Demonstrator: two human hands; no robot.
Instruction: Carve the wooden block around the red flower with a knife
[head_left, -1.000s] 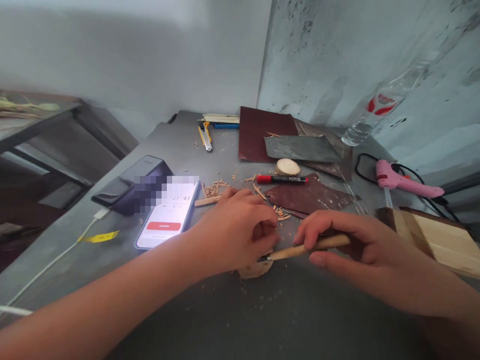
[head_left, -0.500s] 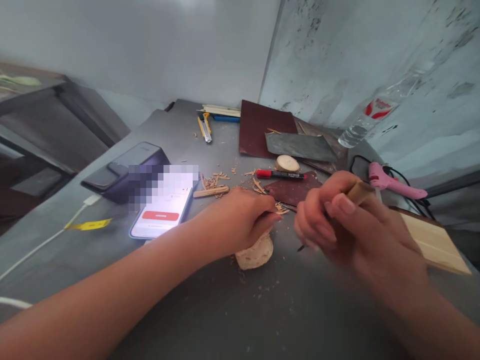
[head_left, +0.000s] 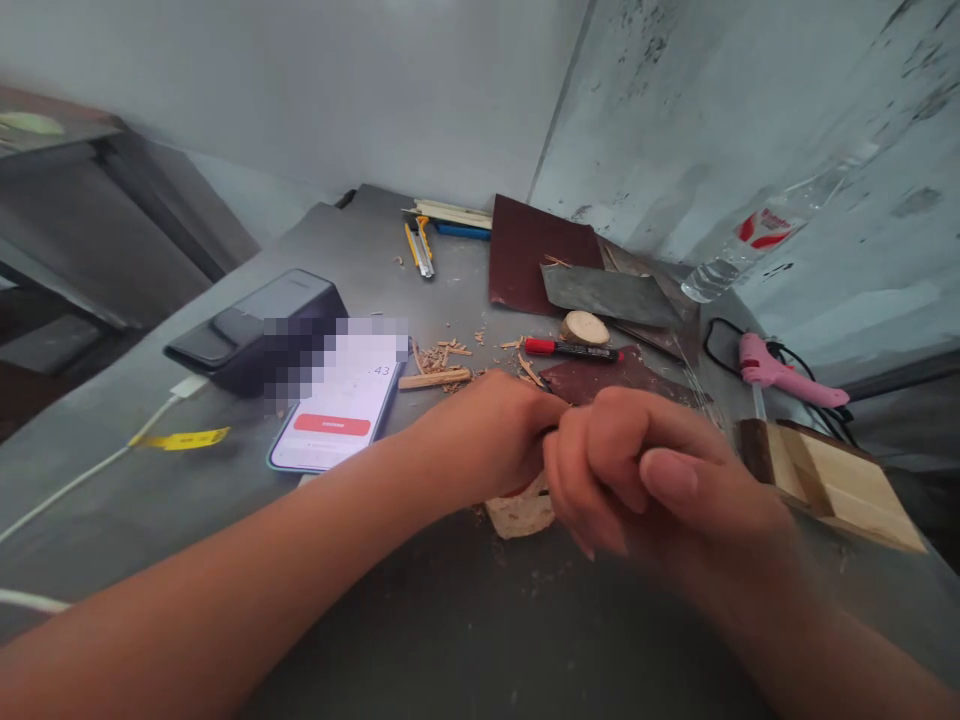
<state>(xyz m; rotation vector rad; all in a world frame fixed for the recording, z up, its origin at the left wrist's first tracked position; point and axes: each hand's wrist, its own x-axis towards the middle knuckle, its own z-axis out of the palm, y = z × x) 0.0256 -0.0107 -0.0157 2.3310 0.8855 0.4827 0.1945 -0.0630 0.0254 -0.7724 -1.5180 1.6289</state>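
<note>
The left hand [head_left: 491,435] and curled right hand [head_left: 645,480] (I cannot tell either's grip) are crowding the wood slice [head_left: 521,518], its near edge showing.

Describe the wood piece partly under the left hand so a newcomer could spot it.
On the grey table, find the left hand. Just below it in the picture shows part of a pale wood piece. Unlike the wooden disc behind the red-capped marker, it lies partly hidden by that hand.
</note>
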